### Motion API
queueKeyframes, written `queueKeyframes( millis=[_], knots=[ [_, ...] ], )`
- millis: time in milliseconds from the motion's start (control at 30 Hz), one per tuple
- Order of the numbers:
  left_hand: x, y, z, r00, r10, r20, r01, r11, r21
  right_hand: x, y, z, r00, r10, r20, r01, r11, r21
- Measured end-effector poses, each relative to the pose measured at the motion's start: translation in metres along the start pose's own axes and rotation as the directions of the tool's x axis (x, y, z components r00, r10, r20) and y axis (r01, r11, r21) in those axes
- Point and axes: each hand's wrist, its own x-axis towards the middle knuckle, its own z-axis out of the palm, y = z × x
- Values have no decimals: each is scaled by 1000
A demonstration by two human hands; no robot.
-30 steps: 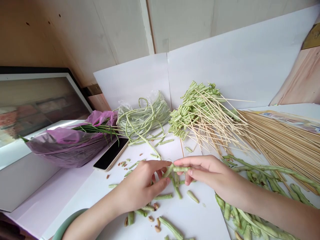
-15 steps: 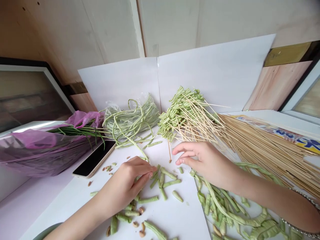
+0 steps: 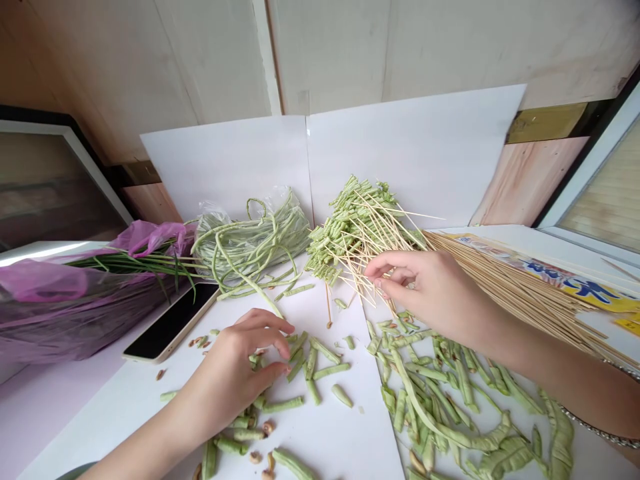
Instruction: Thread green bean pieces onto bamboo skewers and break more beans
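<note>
My left hand (image 3: 245, 363) is over the near middle of the white surface, thumb and fingers apart and nothing held. Right by its fingertips lie short cut pieces of green bean (image 3: 327, 371). My right hand (image 3: 425, 287) hovers in front of the bundle of beans threaded on wooden skewers (image 3: 350, 223). Its fingers are loosely curled, the thumb a little apart from them, and I see nothing between them. Below my right forearm spreads a pile of flat, wilted bean pieces (image 3: 450, 400). A single skewer end (image 3: 329, 310) sticks out of the bundle toward me.
Long beans in a clear bag (image 3: 255, 243) sit at the back. To the left are a phone (image 3: 173, 323) and a purple bag of green stalks (image 3: 75, 307). Many loose skewers (image 3: 500, 287) fan out at right beside a printed wrapper (image 3: 575, 283). White boards (image 3: 400, 153) stand behind.
My right hand has moved right, over the skewers, and its fingers have curled more. The left hand's thumb and fingers have come apart near the bean pieces. The view has shifted slightly.
</note>
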Motion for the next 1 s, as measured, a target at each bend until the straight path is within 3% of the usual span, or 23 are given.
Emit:
queueKeyframes(
  millis=[167,333,500,633,733,900,1000],
  knots=[
    [3,7,-3,997,-73,-1,73,995,71,-2,-4,3,1000,-27,-1,27,1000,0],
    [2,8,-8,992,-122,10,121,990,67,-3,-8,5,998,-7,70,0,995,101],
    [6,-7,-24,962,-132,-239,117,990,-78,-5,-6,5,994,7,105,-22,989,144],
    [15,-24,-44,910,-248,-332,284,957,65,-6,-9,5,994,7,108,-24,988,154],
    [19,-36,-57,909,-287,-303,345,925,157,-7,-12,5,995,2,101,-19,986,166],
    [19,-56,-68,933,-331,-141,360,875,323,-11,-15,7,986,38,161,-64,984,164],
    [23,-68,-71,919,-387,-82,382,817,432,-12,-17,8,978,62,197,-95,982,164]
  ],
)
